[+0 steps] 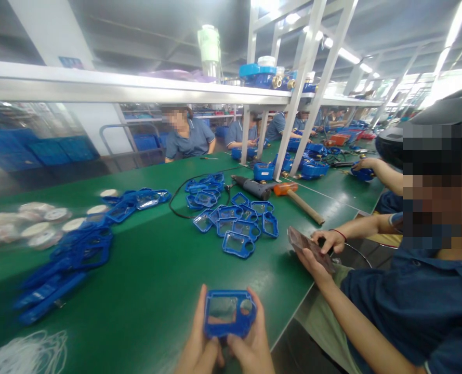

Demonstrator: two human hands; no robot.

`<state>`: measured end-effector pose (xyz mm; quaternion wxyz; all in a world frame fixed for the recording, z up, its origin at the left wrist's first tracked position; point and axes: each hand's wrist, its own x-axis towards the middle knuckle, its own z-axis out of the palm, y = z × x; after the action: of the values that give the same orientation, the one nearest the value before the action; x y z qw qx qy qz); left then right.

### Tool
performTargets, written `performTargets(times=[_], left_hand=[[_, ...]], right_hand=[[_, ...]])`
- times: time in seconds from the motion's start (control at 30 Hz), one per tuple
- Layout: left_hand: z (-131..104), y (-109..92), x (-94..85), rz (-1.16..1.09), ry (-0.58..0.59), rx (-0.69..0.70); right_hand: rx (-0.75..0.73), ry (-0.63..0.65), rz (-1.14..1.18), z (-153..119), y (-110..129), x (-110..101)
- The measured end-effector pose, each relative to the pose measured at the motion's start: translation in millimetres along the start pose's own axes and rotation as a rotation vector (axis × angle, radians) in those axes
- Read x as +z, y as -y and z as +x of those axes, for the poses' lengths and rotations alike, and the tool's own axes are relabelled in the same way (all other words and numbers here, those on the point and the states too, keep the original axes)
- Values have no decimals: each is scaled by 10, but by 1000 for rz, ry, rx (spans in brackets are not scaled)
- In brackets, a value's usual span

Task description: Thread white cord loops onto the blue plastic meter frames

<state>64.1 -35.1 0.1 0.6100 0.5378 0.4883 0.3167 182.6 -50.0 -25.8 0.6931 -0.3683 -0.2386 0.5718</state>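
Note:
A blue plastic meter cover point(231, 329), with a clear rectangular window and a round hole at its right, is held up over the bench's near edge. My left hand point(200, 337) grips its left side, and my right hand point(256, 337) has hold of the right side. Both thumbs press near the bottom rim. Beyond my hands lies a loose group of similar blue covers point(238, 245) on the green bench point(156, 291). More blue plastic parts point(94, 249) are heaped to the left, blurred.
Behind the covers lie a dark power tool point(254, 187) with a cable and an orange-headed mallet point(286, 188). White rolls point(43, 234) and white strings point(31, 354) lie left. A co-worker point(410, 301) sits close right, holding a phone-like device point(299, 240). A shelf point(137, 92) spans above.

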Motion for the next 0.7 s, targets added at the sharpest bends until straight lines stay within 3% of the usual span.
performTargets(times=[0.2, 0.4, 0.7], left_hand=[[13, -28, 62, -106, -34, 90], [51, -15, 67, -168, -45, 97], [44, -90, 61, -350, -57, 86]], right_hand=[[-19, -32, -16, -4, -4, 40], [4, -51, 8, -3, 5, 135], [124, 18, -2, -20, 58, -47]])
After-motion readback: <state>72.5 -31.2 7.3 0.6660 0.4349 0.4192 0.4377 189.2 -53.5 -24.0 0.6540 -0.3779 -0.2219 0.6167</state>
